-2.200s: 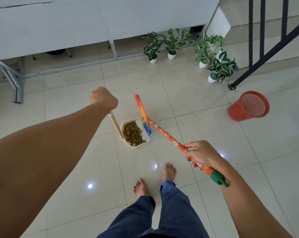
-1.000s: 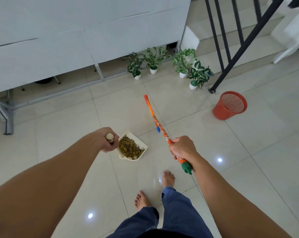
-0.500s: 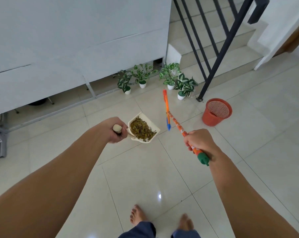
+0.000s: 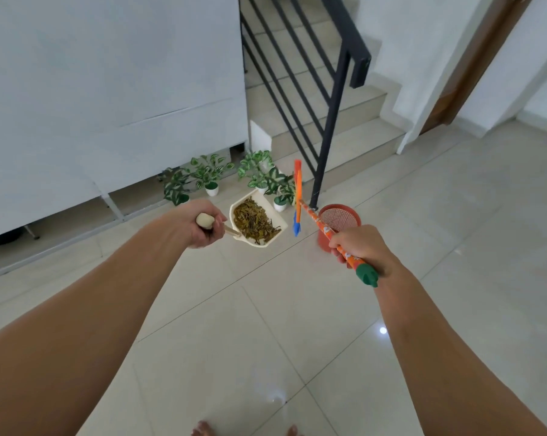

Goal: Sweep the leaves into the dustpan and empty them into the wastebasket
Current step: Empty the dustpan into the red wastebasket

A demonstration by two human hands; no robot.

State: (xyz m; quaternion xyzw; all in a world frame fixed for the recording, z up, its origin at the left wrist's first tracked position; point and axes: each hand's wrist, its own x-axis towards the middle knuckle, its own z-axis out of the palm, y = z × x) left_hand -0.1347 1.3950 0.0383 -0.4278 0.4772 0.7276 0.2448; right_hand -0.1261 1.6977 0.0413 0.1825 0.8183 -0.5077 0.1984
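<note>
My left hand (image 4: 200,225) grips the wooden handle of a cream dustpan (image 4: 277,220), held in the air and full of dry brown-green leaves (image 4: 255,223). My right hand (image 4: 358,247) grips the orange patterned handle of a broom (image 4: 321,223) near its green end cap; the broom's orange and blue head points up in front of the plants. The red mesh wastebasket (image 4: 341,220) stands on the floor just right of the dustpan, partly behind the broom handle and my right hand.
Several small potted plants (image 4: 209,177) line the white wall's foot. A black stair railing (image 4: 328,121) and tiled steps (image 4: 360,121) rise behind the basket. My bare toes (image 4: 203,427) show at the bottom edge on the glossy tiled floor (image 4: 266,325).
The dustpan with leaves has come up off the floor and travelled right toward the wastebasket. The broom rose with it, and I walked closer to the basket and stairs.
</note>
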